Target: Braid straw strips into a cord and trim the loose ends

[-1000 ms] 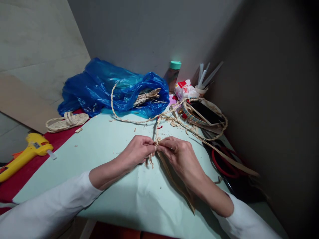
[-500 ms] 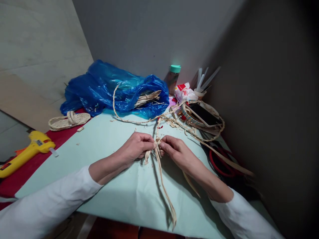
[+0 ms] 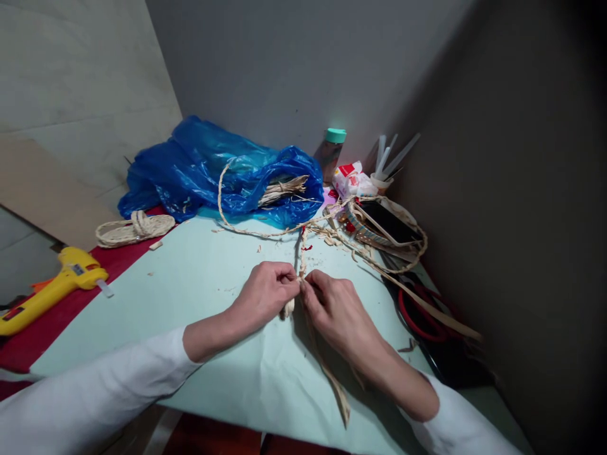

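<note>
My left hand (image 3: 270,289) and my right hand (image 3: 332,300) meet at the middle of the table, both with fingers pinched on the near end of a pale straw braid (image 3: 303,254). The braid runs away from me between them. A loose flat strand (image 3: 336,382) hangs from under my right hand toward the front edge. Below my left fingers a short folded end of straw (image 3: 287,308) sticks out. A longer plaited cord (image 3: 222,199) curves over the table behind my hands. The exact crossing of strands is hidden by my fingertips.
A blue plastic bag (image 3: 199,155) holds a straw bundle (image 3: 283,189). At left are a woven straw sole (image 3: 135,229) and a yellow glue gun (image 3: 71,278). Red-handled scissors (image 3: 417,322), a basket with a phone (image 3: 391,221), a jar (image 3: 331,151) and glue sticks (image 3: 382,158) stand right.
Both hands have shifted slightly toward me. My right hand has turned over the strands, and the loose strand's end has swung a little right.
</note>
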{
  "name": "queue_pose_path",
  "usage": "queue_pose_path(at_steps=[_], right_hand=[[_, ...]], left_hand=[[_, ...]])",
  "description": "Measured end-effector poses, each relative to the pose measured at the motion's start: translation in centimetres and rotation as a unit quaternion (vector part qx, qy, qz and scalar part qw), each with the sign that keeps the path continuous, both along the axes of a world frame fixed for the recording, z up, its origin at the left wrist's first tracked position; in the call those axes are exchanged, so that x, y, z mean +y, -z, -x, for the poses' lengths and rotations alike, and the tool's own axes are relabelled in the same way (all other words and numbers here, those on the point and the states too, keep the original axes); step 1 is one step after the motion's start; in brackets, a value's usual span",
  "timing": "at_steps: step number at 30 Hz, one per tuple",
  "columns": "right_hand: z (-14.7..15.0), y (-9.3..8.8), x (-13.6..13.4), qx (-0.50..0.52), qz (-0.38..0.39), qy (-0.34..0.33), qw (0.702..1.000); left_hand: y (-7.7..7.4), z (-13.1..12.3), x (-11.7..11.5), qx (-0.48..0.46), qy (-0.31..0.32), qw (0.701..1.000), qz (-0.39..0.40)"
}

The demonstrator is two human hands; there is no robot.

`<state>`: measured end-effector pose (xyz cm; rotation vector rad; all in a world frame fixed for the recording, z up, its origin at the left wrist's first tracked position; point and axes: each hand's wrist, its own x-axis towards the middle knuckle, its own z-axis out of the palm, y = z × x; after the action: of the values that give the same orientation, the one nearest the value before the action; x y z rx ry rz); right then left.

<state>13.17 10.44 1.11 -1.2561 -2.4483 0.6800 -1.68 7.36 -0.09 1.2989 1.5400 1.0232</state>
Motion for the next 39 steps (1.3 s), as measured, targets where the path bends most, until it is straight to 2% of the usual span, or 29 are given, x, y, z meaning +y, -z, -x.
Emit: queue_pose_path(at_steps=[3, 7, 14, 17, 19, 21, 23, 24, 26, 27, 29, 31, 32, 34, 37, 39], right_hand=[[0.5, 0.8, -1.0, -0.077, -0.065, -0.009, 0.995], [0.7, 1.5, -1.6, -0.128, -0.161, -0.024, 0.978], [0.6, 1.5, -2.6, -0.104, -0.355, -0.037, 0.928], [0.9, 1.7, -3.0, -0.108, -0.398, -0.046, 0.91], [0.9, 1.6, -3.2, -0.115, -0.401, -0.06, 0.907], [0.5, 1.0, -2.9, -0.093, -0.364, -0.082, 0.923], [-0.1, -0.1, -2.2, -0.022, -0.282, -0.081, 0.956], [-0.4, -0.6, -1.7, 0.031, -0.229, -0.059, 0.971], [-0.7, -1.4, -0.7, 0.135, -0.125, 0.0, 0.983], [-0.7, -1.5, -0.2, 0.169, -0.068, 0.014, 0.983], [-0.4, -1.1, 0.6, 0.209, 0.081, -0.009, 0.974], [0.1, -0.2, 0.9, 0.243, 0.241, -0.06, 0.938], [0.3, 0.2, 0.9, 0.256, 0.287, -0.069, 0.921], [0.5, 0.9, 0.9, 0.262, 0.29, -0.065, 0.918], [0.3, 1.0, 0.8, 0.211, 0.203, -0.07, 0.954], [0.0, 0.9, 0.9, 0.168, 0.157, -0.07, 0.971]], left_hand=[[0.6, 0.0, -0.2, -0.002, -0.004, 1.0, -0.002], [0.3, 0.1, -0.5, -0.033, 0.003, 0.999, 0.016], [-0.3, 0.1, -0.8, -0.166, 0.011, 0.984, 0.056], [-0.1, 0.2, -0.7, -0.189, 0.005, 0.98, 0.059], [0.1, 0.5, -0.6, -0.191, 0.003, 0.98, 0.053], [0.0, 0.7, -0.5, -0.196, -0.002, 0.979, 0.051], [-0.2, 1.0, -0.5, -0.206, 0.0, 0.977, 0.056], [-0.3, 1.1, -0.5, -0.213, 0.003, 0.975, 0.059], [-0.6, 1.2, -0.6, -0.223, 0.014, 0.973, 0.062], [-0.7, 1.2, -0.6, -0.227, 0.018, 0.972, 0.063], [-0.8, 1.2, -0.5, -0.231, 0.029, 0.97, 0.068], [-0.9, 1.2, -0.5, -0.218, 0.041, 0.972, 0.073], [-0.9, 1.2, -0.5, -0.2, 0.043, 0.976, 0.072], [-0.9, 1.3, -0.5, -0.14, 0.039, 0.988, 0.055], [-1.1, 1.5, -0.5, -0.002, 0.052, 0.999, 0.002], [-1.3, 1.6, -0.5, 0.105, 0.065, 0.992, -0.028]])
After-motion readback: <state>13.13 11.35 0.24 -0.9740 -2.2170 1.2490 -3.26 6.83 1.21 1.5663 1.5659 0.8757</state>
